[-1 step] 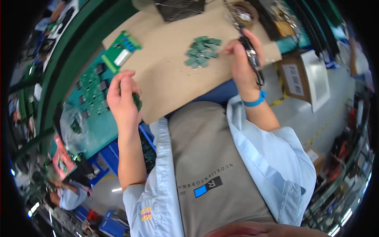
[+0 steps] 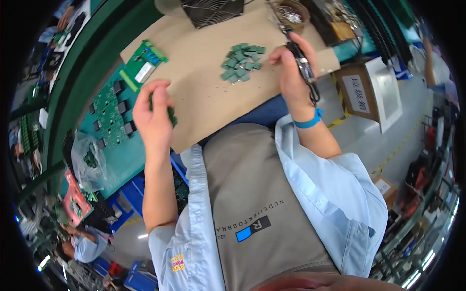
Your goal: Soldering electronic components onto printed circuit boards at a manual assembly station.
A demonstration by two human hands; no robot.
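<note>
At the left edge of the brown work board (image 2: 204, 97), my left hand (image 2: 154, 109) is closed around a small green piece (image 2: 172, 117), mostly hidden by the palm and fingers. Just beyond it lies a green circuit board (image 2: 145, 63) with blue and white parts. My right hand (image 2: 298, 77) grips a slim black tool with metal parts (image 2: 302, 63); its exact kind is unclear. Thumb and forefinger stay apart from the pile of small green pieces (image 2: 241, 62), which lies to the left of this hand.
A black fan with a grille (image 2: 213, 10) stands at the far edge. Near the right hand's tool is a round container (image 2: 292, 15) with shiny bits. Larger green boards (image 2: 112, 114) and a clear plastic bag (image 2: 88, 162) lie on the left. A cardboard box (image 2: 359, 94) stands at right.
The whole view has shifted slightly, so the bench appears a little further left and up. Both hands keep their hold, with the left fingers slightly more curled.
</note>
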